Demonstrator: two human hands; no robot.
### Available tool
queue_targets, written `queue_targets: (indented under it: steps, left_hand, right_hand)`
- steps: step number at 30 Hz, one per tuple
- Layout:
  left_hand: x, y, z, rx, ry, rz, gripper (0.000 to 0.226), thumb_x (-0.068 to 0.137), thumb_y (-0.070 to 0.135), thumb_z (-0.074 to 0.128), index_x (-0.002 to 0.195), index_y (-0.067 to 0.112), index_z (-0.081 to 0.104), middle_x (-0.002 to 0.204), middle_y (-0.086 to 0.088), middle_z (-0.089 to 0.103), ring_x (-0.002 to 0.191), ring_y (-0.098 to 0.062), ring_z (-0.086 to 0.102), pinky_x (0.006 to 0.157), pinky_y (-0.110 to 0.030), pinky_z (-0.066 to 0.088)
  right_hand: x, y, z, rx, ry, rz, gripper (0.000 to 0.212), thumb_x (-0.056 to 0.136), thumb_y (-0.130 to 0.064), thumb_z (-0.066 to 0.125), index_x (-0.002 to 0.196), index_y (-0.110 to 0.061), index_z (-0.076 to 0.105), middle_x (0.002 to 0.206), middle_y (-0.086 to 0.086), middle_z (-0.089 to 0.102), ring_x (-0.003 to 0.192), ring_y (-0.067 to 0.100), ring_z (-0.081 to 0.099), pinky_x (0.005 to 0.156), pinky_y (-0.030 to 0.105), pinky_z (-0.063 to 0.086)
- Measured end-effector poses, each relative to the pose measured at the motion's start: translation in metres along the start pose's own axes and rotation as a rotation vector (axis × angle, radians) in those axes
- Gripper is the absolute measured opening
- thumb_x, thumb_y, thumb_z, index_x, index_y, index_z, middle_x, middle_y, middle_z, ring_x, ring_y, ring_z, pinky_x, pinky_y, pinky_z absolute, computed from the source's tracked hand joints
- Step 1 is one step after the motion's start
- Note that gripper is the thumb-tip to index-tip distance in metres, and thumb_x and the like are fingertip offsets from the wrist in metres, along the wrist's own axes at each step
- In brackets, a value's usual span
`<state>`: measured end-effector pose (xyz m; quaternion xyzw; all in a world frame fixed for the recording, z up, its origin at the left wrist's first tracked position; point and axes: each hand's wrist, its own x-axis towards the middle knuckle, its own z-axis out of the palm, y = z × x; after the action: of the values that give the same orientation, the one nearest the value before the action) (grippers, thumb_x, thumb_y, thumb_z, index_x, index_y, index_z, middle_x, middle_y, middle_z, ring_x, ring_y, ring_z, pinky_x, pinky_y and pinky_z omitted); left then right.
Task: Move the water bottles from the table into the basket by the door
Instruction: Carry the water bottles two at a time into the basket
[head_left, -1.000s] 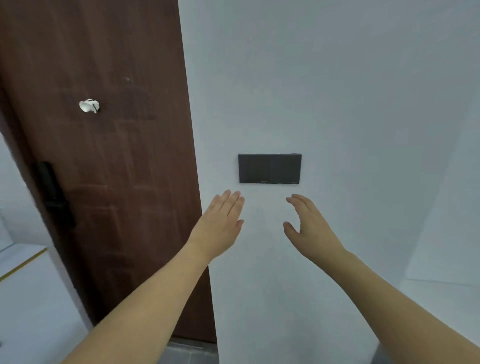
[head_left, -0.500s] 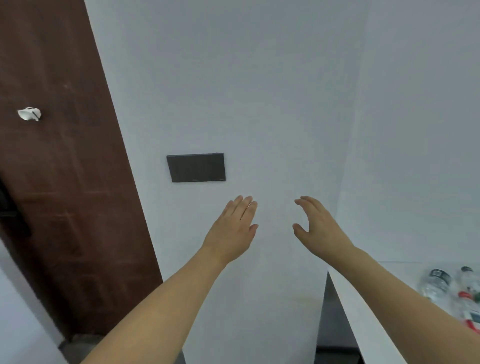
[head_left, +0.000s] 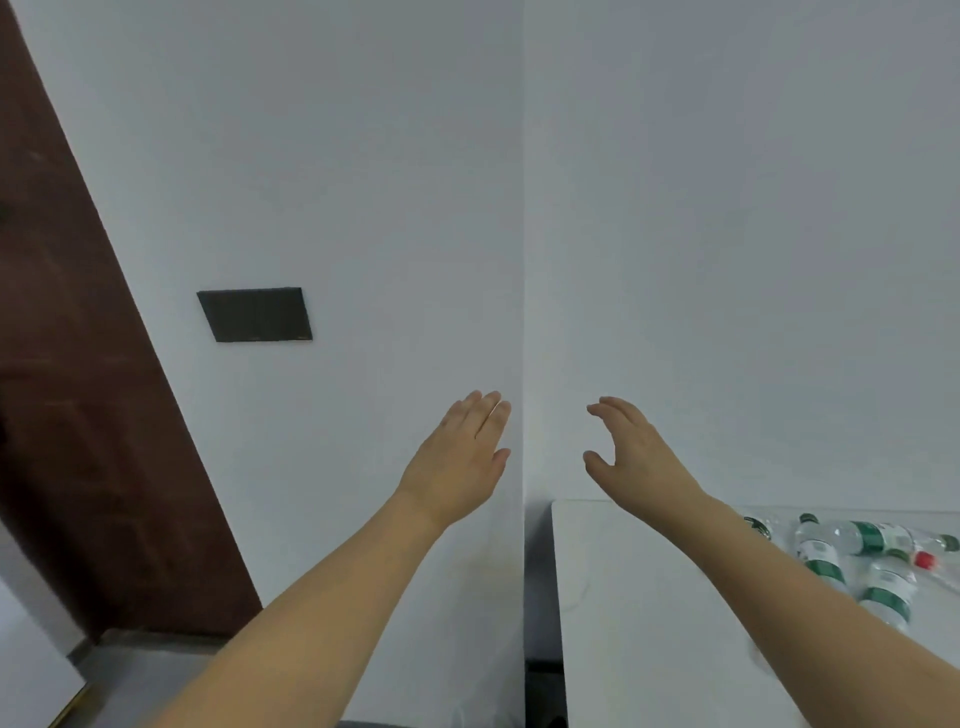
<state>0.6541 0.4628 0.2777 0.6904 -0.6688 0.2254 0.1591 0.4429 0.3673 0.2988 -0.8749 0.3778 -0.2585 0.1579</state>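
My left hand (head_left: 457, 462): raised in front of the plain white wall (head_left: 363, 156), fingers straight and together, palm empty.
My right hand (head_left: 631, 452): lifted above the near corner of the white rectangular table (head_left: 649, 597), fingers loosely curled, spread apart from the thumb, holding nothing.
Water bottles: clear plastic water bottles with green labels (head_left: 831, 561) lie clustered at the table's right side, partly behind my right forearm; one cap is red (head_left: 923, 559).
Door: dark brown wooden door (head_left: 78, 415) at far left.
Wall fitting: flat black rectangular panel (head_left: 255, 314) between door and hands.
Basket: out of frame.
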Motion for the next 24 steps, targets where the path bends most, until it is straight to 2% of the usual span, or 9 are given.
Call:
queue_targets:
  steps: [4, 11, 15, 18, 24]
  left_hand:
    - [0.021, 0.034, 0.015, -0.044, -0.011, -0.044, 0.057, 0.104, 0.029, 0.046, 0.153, 0.005, 0.030, 0.160, -0.011, 0.031, 0.149, -0.029, 0.024, 0.123, -0.041, 0.022]
    - [0.051, 0.122, 0.035, -0.046, -0.060, -0.113, 0.057, 0.104, 0.030, 0.044, 0.154, 0.006, 0.029, 0.161, -0.009, 0.029, 0.150, -0.026, 0.022, 0.121, -0.034, 0.019]
    - [0.079, 0.187, 0.047, -0.088, -0.021, -0.272, 0.059, 0.104, 0.031, 0.044, 0.155, 0.007, 0.026, 0.162, -0.008, 0.025, 0.151, -0.023, 0.020, 0.122, -0.033, 0.021]
    - [0.090, 0.243, 0.064, -0.127, -0.058, -0.362, 0.059, 0.105, 0.032, 0.041, 0.156, 0.008, 0.024, 0.164, -0.007, 0.021, 0.152, -0.021, 0.017, 0.121, -0.031, 0.021]
    - [0.115, 0.328, 0.084, -0.101, -0.150, -0.286, 0.059, 0.104, 0.032, 0.043, 0.155, 0.006, 0.026, 0.163, -0.009, 0.023, 0.150, -0.025, 0.021, 0.121, -0.037, 0.026]
  right_hand:
    - [-0.006, 0.035, -0.019, -0.029, -0.010, -0.023, 0.056, 0.095, -0.021, 0.054, 0.147, -0.016, 0.036, 0.158, -0.002, 0.023, 0.145, 0.016, 0.023, 0.114, 0.029, 0.024]
    - [-0.021, 0.133, -0.076, 0.004, 0.013, -0.005, 0.056, 0.094, -0.020, 0.055, 0.147, -0.015, 0.037, 0.158, 0.000, 0.024, 0.144, 0.018, 0.024, 0.113, 0.029, 0.024]
    - [-0.034, 0.206, -0.107, 0.005, -0.021, -0.021, 0.056, 0.094, -0.022, 0.055, 0.147, -0.016, 0.036, 0.158, -0.002, 0.023, 0.144, 0.016, 0.024, 0.113, 0.027, 0.024]
    - [-0.051, 0.261, -0.129, 0.001, -0.068, -0.003, 0.057, 0.094, -0.022, 0.055, 0.147, -0.015, 0.036, 0.158, -0.001, 0.024, 0.144, 0.017, 0.025, 0.114, 0.028, 0.023]
    - [-0.066, 0.336, -0.168, 0.009, -0.127, 0.062, 0.057, 0.094, -0.019, 0.056, 0.147, -0.011, 0.036, 0.157, 0.005, 0.025, 0.144, 0.021, 0.024, 0.116, 0.030, 0.021]
